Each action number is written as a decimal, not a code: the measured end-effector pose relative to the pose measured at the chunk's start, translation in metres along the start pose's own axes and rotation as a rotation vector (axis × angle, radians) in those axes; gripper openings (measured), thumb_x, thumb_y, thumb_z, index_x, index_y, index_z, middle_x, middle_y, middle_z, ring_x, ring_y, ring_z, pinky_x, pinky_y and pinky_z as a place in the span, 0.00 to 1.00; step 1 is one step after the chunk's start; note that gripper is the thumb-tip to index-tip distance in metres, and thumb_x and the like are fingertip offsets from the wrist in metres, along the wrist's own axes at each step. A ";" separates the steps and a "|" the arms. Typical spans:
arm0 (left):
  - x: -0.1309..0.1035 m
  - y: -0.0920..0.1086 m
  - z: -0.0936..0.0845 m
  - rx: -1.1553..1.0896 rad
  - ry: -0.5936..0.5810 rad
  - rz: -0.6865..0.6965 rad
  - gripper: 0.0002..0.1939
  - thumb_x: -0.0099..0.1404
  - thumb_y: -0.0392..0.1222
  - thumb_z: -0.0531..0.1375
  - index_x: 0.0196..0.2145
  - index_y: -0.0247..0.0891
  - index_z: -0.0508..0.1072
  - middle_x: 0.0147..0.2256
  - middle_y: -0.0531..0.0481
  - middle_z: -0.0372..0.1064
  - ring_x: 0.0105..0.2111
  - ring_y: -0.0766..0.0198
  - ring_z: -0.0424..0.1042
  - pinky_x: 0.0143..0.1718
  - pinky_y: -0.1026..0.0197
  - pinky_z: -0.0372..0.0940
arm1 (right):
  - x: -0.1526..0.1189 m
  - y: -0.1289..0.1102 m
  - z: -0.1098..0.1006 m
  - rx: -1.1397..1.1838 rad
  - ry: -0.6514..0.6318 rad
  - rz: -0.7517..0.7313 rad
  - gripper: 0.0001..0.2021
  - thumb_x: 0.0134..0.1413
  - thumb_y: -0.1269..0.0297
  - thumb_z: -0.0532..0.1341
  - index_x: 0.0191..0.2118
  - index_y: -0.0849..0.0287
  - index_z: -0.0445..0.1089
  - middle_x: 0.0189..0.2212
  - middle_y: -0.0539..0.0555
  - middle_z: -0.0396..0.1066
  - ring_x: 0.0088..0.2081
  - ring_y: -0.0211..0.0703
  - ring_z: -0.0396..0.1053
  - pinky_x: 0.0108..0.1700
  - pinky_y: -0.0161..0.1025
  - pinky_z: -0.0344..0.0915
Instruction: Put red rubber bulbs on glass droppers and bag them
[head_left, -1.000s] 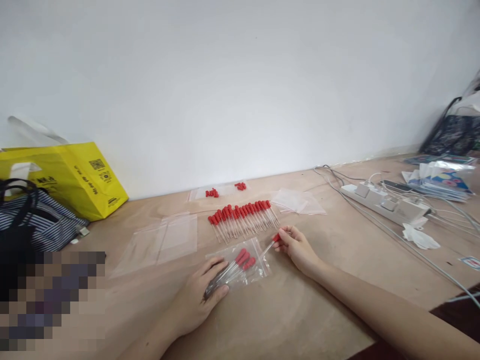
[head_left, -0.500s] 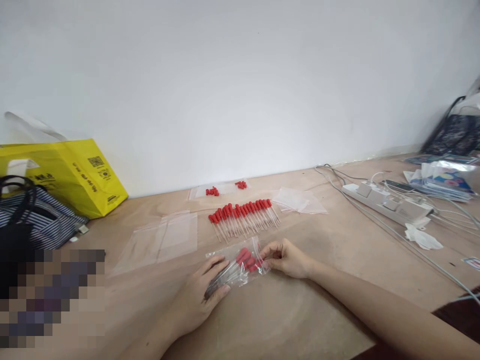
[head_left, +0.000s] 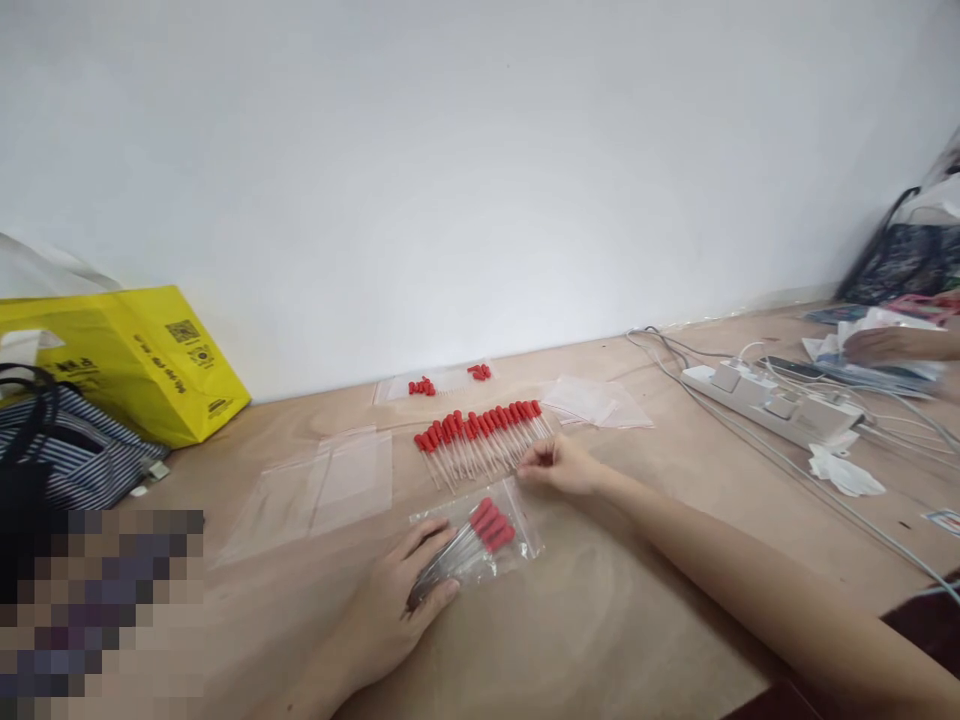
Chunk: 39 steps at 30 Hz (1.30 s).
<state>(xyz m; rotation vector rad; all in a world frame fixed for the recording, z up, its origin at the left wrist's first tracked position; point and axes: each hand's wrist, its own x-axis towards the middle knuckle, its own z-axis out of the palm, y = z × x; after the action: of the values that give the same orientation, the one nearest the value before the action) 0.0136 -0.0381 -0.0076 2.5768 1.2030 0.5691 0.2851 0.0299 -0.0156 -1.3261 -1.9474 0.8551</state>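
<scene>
Near the front of the table lies a clear zip bag [head_left: 526,515] holding several red-topped droppers [head_left: 491,525] with thin clear stems. My left hand [head_left: 409,590] grips the bag's left end and the stems inside it, fingers closed round them. My right hand [head_left: 551,465] is just above the bag's upper right corner, with its fingers pinched together; what they hold, if anything, is hidden. Behind both hands a row of red-topped droppers [head_left: 480,430] lies side by side, the right hand close to its right end.
Flat clear bags [head_left: 352,470] lie to the left, more bags [head_left: 596,402] to the right. Small red pieces [head_left: 421,387] rest on plastic by the wall. A power strip [head_left: 772,405] with cables, a yellow bag [head_left: 180,370] and another person's hand [head_left: 892,345] are also in view.
My right hand has let go of the bag's right edge and moved up and away towards the row. The droppers inside the bag show more neatly. Another person's hand has appeared at far right.
</scene>
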 end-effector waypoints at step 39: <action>-0.001 0.004 -0.001 0.065 -0.015 0.001 0.19 0.60 0.44 0.53 0.50 0.41 0.63 0.50 0.46 0.63 0.48 0.57 0.64 0.47 0.53 0.63 | -0.035 0.008 0.003 0.823 0.492 0.118 0.20 0.41 0.44 0.58 0.29 0.57 0.60 0.23 0.48 0.65 0.21 0.33 0.60 0.26 0.34 0.57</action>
<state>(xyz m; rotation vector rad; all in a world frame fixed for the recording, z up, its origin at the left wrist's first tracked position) 0.0158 -0.0411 -0.0052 2.6306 1.2346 0.5179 0.2972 -0.0011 -0.0282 -1.0068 -0.9685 1.0940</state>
